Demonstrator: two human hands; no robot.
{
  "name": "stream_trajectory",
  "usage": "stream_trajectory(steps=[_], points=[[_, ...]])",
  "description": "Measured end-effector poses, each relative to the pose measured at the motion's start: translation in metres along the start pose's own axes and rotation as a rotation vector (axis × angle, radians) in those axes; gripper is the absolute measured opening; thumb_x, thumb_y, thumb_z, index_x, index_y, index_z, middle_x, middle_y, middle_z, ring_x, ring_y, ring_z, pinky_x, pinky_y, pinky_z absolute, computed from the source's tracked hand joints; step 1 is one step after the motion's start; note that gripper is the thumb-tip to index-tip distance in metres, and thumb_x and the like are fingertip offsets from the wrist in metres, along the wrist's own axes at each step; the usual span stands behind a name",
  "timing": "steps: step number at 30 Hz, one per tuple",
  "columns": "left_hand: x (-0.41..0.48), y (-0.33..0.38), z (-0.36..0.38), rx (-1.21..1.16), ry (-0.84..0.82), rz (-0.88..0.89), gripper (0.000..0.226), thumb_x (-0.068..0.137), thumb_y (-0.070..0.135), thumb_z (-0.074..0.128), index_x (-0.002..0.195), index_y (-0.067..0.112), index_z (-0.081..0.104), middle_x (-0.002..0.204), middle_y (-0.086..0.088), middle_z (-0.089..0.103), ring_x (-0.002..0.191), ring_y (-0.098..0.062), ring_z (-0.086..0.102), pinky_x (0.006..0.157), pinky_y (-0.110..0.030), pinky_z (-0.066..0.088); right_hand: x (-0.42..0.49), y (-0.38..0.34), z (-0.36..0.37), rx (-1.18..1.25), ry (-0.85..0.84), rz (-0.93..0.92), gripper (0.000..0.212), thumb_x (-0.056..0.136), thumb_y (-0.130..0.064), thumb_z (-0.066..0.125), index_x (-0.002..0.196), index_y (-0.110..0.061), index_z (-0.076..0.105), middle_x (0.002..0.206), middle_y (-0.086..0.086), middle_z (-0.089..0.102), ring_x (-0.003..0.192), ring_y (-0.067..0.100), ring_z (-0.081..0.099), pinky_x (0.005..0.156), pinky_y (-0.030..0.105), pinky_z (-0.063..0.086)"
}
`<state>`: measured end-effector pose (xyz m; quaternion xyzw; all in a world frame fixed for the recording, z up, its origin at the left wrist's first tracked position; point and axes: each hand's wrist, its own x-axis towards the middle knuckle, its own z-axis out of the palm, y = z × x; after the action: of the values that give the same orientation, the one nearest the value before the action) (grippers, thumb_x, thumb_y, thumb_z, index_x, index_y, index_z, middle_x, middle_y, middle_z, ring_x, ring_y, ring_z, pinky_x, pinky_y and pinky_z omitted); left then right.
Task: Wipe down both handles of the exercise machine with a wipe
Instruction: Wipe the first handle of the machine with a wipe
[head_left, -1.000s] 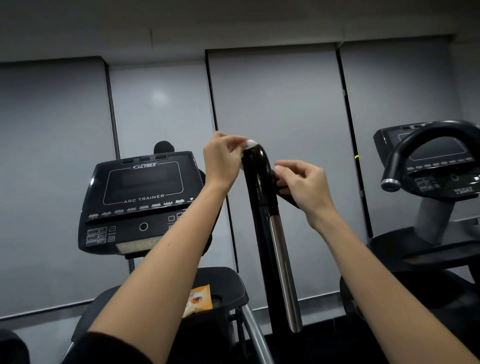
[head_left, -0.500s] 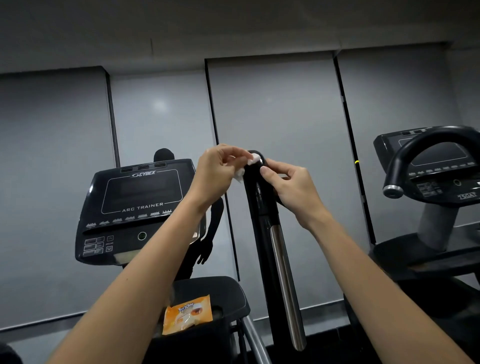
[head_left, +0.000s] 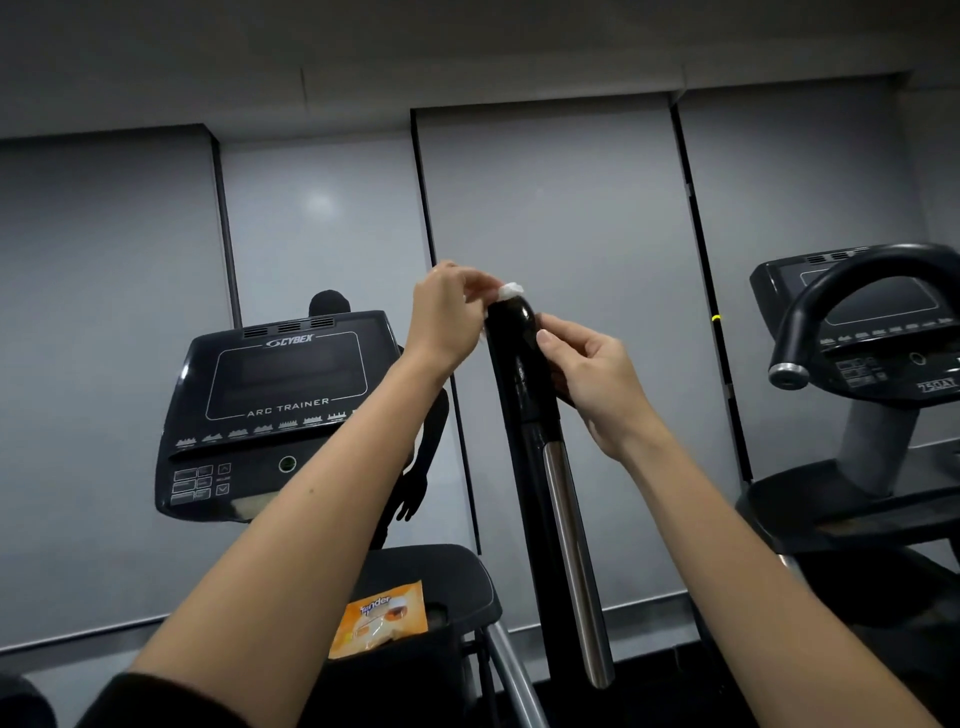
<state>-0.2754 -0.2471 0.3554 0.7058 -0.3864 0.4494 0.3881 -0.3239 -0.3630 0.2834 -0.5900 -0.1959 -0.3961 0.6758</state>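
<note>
Fingers (head_left: 467, 288) of the left hand (head_left: 445, 319) are curled, pinching a crumpled white wipe (head_left: 511, 289) against the rounded top of the near handle (head_left: 519, 374), an upright black post at centre. I see the right hand (head_left: 597, 376) holding that handle just below the top: its thumb (head_left: 545, 339) lies on the front face and the fingers wrap behind, where I cannot see their tips. A chrome strip (head_left: 571, 561) runs down the post's lower half.

Left of the post is the machine's dark console (head_left: 280, 405), lettered CYBEX and ARC TRAINER, with its screen unlit. The knob of the far handle (head_left: 327, 302) rises just behind its top edge. Below the console, an orange wipe packet (head_left: 382, 618) lies on a black ledge (head_left: 462, 577), partly covered by my view of the left forearm.

At right stands a second machine (head_left: 872, 332) with a curved black bar ending in a silver cap. Grey roller blinds (head_left: 550, 234), divided by dark vertical frames, fill the back wall under a plain ceiling; the lighting is dim.
</note>
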Motion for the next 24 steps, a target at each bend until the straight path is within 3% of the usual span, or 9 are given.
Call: stream_trajectory(steps=[4, 10, 14, 18, 20, 24], points=[[-0.016, -0.001, -0.01, -0.057, -0.066, 0.03, 0.013, 0.086, 0.008, 0.062, 0.092, 0.011, 0.073, 0.092, -0.006, 0.061, 0.068, -0.004, 0.053, 0.069, -0.012, 0.041, 0.0, -0.001, -0.001, -0.005, -0.03, 0.001, 0.029, 0.094, -0.008, 0.048, 0.12, -0.008, 0.061, 0.109, 0.011, 0.068, 0.095, 0.02, 0.066, 0.089, 0.03, 0.052], [-0.015, -0.006, -0.002, -0.096, 0.003, 0.043, 0.011, 0.085, 0.012, 0.065, 0.092, 0.012, 0.074, 0.091, -0.009, 0.06, 0.08, -0.016, 0.059, 0.078, -0.023, 0.048, -0.001, 0.001, 0.0, 0.007, -0.003, -0.011, 0.026, 0.094, -0.008, 0.049, 0.116, -0.012, 0.063, 0.104, 0.007, 0.069, 0.095, 0.017, 0.066, 0.093, 0.032, 0.051], [0.005, -0.009, 0.002, -0.049, -0.013, 0.024, 0.013, 0.086, 0.01, 0.062, 0.093, 0.011, 0.073, 0.088, -0.003, 0.059, 0.082, -0.012, 0.056, 0.068, -0.001, 0.038, 0.0, 0.003, 0.001, 0.0, 0.023, 0.0, 0.03, 0.093, -0.01, 0.051, 0.122, -0.007, 0.059, 0.108, 0.008, 0.068, 0.093, 0.015, 0.065, 0.095, 0.033, 0.05], [0.02, -0.017, 0.009, 0.008, -0.013, -0.015, 0.018, 0.087, 0.001, 0.057, 0.095, 0.006, 0.072, 0.09, -0.005, 0.064, 0.086, -0.01, 0.057, 0.062, 0.005, 0.034, -0.001, 0.003, 0.001, 0.005, 0.009, -0.024, 0.027, 0.094, -0.009, 0.049, 0.118, -0.01, 0.061, 0.1, 0.002, 0.069, 0.088, 0.01, 0.066, 0.092, 0.03, 0.051], [0.023, -0.021, 0.013, -0.016, -0.014, -0.06, 0.021, 0.086, -0.001, 0.055, 0.096, 0.005, 0.072, 0.091, -0.005, 0.067, 0.086, -0.01, 0.059, 0.062, 0.003, 0.037, -0.002, 0.004, 0.001, 0.006, 0.016, -0.031, 0.028, 0.094, -0.01, 0.049, 0.12, -0.008, 0.06, 0.106, 0.006, 0.068, 0.094, 0.013, 0.065, 0.094, 0.031, 0.05], [0.017, -0.031, 0.026, -0.174, 0.067, -0.262, 0.016, 0.089, 0.011, 0.059, 0.097, 0.007, 0.072, 0.089, -0.005, 0.069, 0.078, -0.013, 0.061, 0.069, -0.016, 0.047, -0.002, 0.005, 0.0, -0.001, 0.008, -0.039, 0.029, 0.094, -0.01, 0.05, 0.121, -0.007, 0.059, 0.11, 0.008, 0.068, 0.098, 0.015, 0.066, 0.095, 0.031, 0.05]])
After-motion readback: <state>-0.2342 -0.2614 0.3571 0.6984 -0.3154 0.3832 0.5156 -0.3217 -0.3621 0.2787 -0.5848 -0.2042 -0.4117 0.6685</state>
